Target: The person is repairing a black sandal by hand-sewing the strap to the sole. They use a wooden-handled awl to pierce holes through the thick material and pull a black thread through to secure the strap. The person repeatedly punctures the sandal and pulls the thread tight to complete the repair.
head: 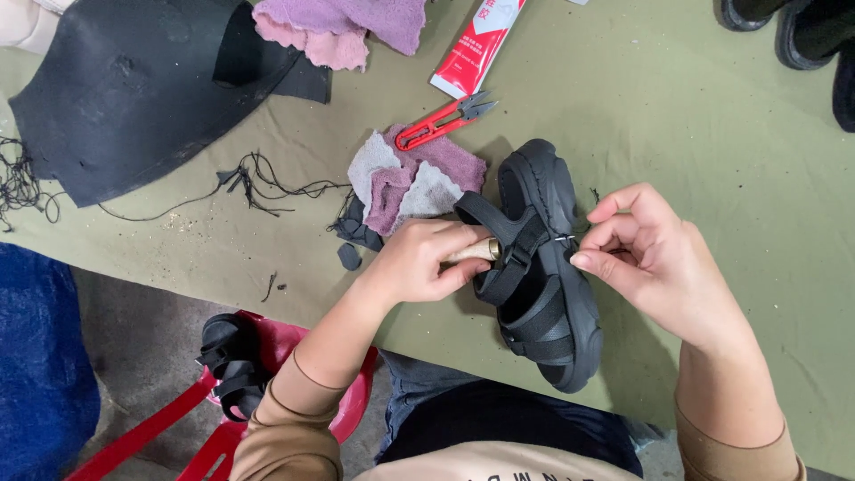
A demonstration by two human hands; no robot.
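- While I watch from the head view, the chunky black strapped sandal (pixel 543 276) lies on its side on the olive-green cloth-covered table (pixel 712 142), close to the table's near edge, and I place everything else relative to it.
- My left hand (pixel 419 260) sits against the sandal's left side, its grip closed around a pale wooden tool handle with a brass collar (pixel 476 250) whose tip meets the straps.
- My right hand (pixel 655 258) is at the sandal's right edge, thumb and fingertips pinched together at a small metal piece (pixel 565 239) on the strap; I cannot tell what exactly is pinched.
- Just left of the sandal's toe end lie grey and mauve towelling rags (pixel 414 183).
- Above those rags, beyond the sandal, rest red-handled thread snips (pixel 443 120), and further up a red and white tube (pixel 474 44).
- Far left of the sandal spreads a large black rubber sheet (pixel 125 98), with loose black threads (pixel 258 187) between.
- Below and left of the sandal, off the table, a second black sandal (pixel 230 361) sits on a red plastic stool (pixel 294 401).
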